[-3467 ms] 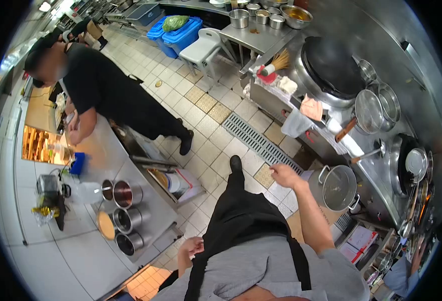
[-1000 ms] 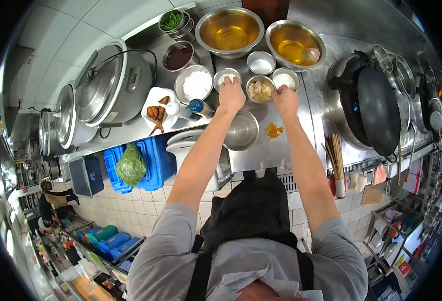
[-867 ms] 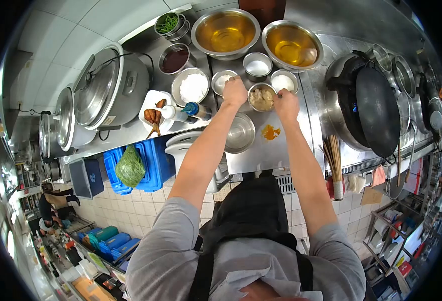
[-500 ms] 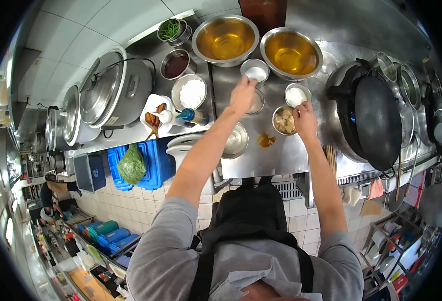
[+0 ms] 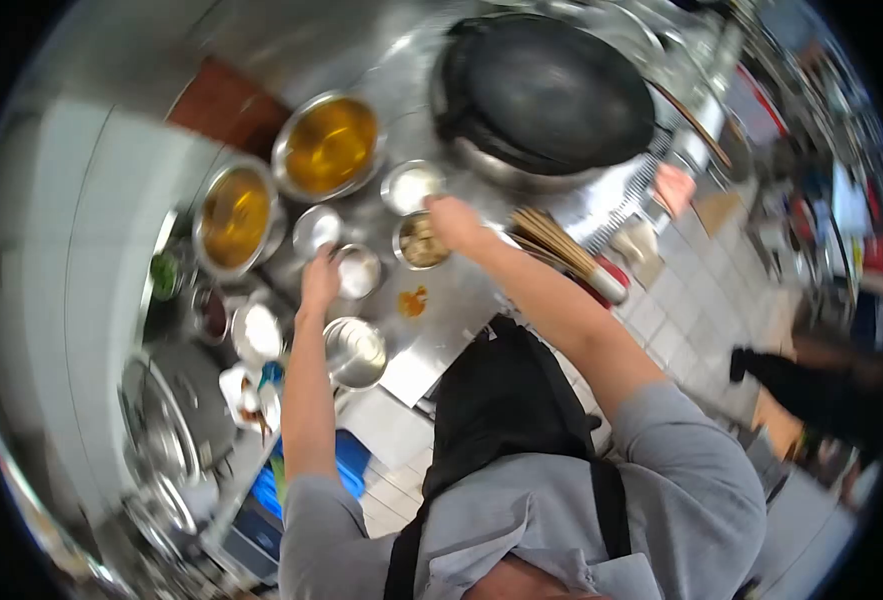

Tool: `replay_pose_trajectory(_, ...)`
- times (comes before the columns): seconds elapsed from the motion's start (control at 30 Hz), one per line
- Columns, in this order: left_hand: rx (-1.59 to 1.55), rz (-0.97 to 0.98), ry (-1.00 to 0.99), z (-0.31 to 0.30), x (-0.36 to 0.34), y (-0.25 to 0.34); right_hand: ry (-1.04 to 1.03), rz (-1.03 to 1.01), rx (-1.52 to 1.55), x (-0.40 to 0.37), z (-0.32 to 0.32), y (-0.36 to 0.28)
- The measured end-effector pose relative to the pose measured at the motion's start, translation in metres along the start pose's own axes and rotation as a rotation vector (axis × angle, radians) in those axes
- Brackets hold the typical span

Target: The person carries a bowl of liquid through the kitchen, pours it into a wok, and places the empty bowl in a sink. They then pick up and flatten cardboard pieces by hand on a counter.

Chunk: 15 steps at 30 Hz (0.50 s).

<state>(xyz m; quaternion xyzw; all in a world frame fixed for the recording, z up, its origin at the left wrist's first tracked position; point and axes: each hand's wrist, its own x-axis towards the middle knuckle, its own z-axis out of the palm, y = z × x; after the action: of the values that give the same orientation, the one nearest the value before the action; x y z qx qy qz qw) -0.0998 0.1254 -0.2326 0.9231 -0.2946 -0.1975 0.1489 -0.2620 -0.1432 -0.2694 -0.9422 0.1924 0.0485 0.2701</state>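
On the steel worktop stand several small metal bowls. My left hand (image 5: 321, 280) is closed at the rim of a small metal bowl (image 5: 309, 231) of white powder. Close beside it is another small bowl (image 5: 359, 272) with white contents. My right hand (image 5: 453, 224) has its fingers pinched at the rims of two touching bowls, a white-filled bowl (image 5: 409, 183) and a bowl of pale pieces (image 5: 419, 246). Blur hides which of these two rims it grips. A brown spill (image 5: 412, 301) lies on the steel near the front edge.
Two large bowls of yellow liquid, one (image 5: 329, 146) nearer the wok (image 5: 561, 85), stand behind. Bundled sticks (image 5: 561, 245) lie to the right. Leftward are a bowl of white powder (image 5: 258, 333) and a large lidded pot (image 5: 176, 410). A dark-clothed person (image 5: 821, 385) is at far right.
The whole view has swung round, so the wok now lies at the top and the big bowls at the left. Both hands remain at the small bowls.
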Motion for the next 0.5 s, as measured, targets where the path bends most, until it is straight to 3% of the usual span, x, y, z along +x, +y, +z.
replay_pose_trajectory(0.17, -0.046, 0.12, 0.169, 0.025, 0.005, -0.025, 0.031, 0.032, 0.029, -0.01, -0.005, -0.011)
replay_pose_trajectory(0.33, 0.123, 0.155, 0.17, 0.022, -0.004, -0.002, 0.184, 0.103, 0.118, -0.016, 0.015, -0.021)
replay_pose_trajectory(0.5, 0.17, 0.222, 0.213, 0.019, -0.011, 0.002, 0.293, 0.025, 0.063, -0.046, 0.015, -0.04)
